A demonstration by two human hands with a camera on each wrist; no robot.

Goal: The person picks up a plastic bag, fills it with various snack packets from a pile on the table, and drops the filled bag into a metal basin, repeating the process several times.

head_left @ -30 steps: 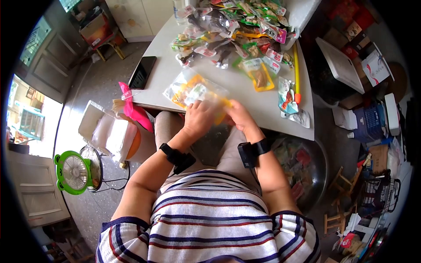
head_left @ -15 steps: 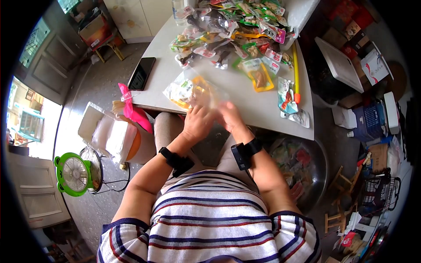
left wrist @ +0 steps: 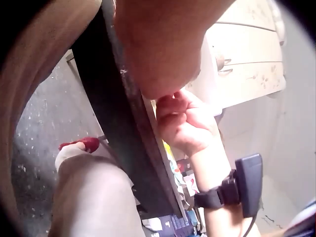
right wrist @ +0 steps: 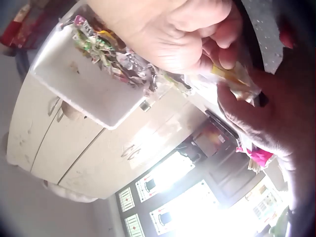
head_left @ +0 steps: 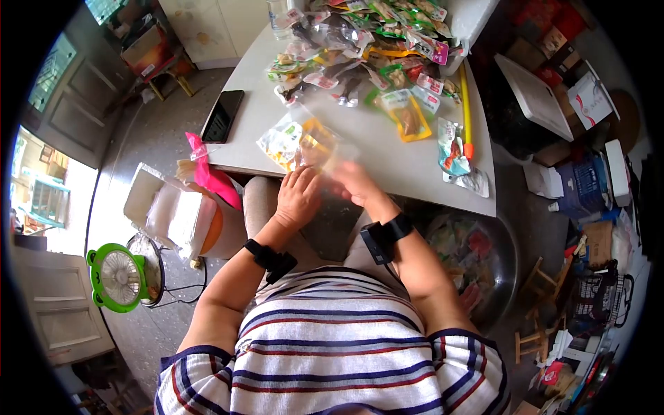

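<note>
A clear plastic bag [head_left: 322,146] with yellow-and-white packets in it lies at the table's near edge in the head view. My left hand [head_left: 299,197] holds its near edge; in the right wrist view this hand [right wrist: 266,108] has its thumb against the bag [right wrist: 242,91]. My right hand [head_left: 356,184], blurred, is at the bag's right side. Its fingers are curled on the plastic beside a yellow strip in the right wrist view, where the hand [right wrist: 192,37] fills the top. The left wrist view shows the right hand [left wrist: 185,123] curled, its fingertips partly hidden by the left.
Many small packets [head_left: 346,45] are heaped at the table's back. A yellow pouch [head_left: 409,119], a blue-white packet [head_left: 452,149] and a yellow stick [head_left: 466,111] lie to the right, a phone [head_left: 223,116] to the left. A metal basin [head_left: 508,266] with packets stands below right.
The yellow packet that was between my hands a second ago no longer shows there. My left hand has shifted slightly left, and my right hand has moved a little left too.
</note>
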